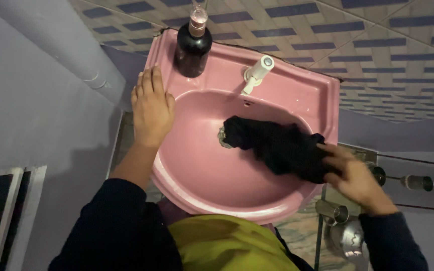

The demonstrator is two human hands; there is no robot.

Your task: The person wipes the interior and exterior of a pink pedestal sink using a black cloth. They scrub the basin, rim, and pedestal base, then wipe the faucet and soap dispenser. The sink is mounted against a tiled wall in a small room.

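1. Inside pink sink (197, 170), black cloth (277, 145) lay over drain.
2. Right hand (355, 175) pinched cloth's near edge at basin's right wall.
3. Left hand (151, 108) rested flat, fingers spread, on rim.

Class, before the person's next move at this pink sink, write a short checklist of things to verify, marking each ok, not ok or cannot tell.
1. Right hand has hold of the black cloth: ok.
2. Left hand rests flat on the rim of the pink sink: ok.
3. Dark bottle upright on the back ledge, apart from the left hand: ok.
4. Drain uncovered: not ok, the cloth lies partly over it.
5. White tap shut off: cannot tell; no running water shows.
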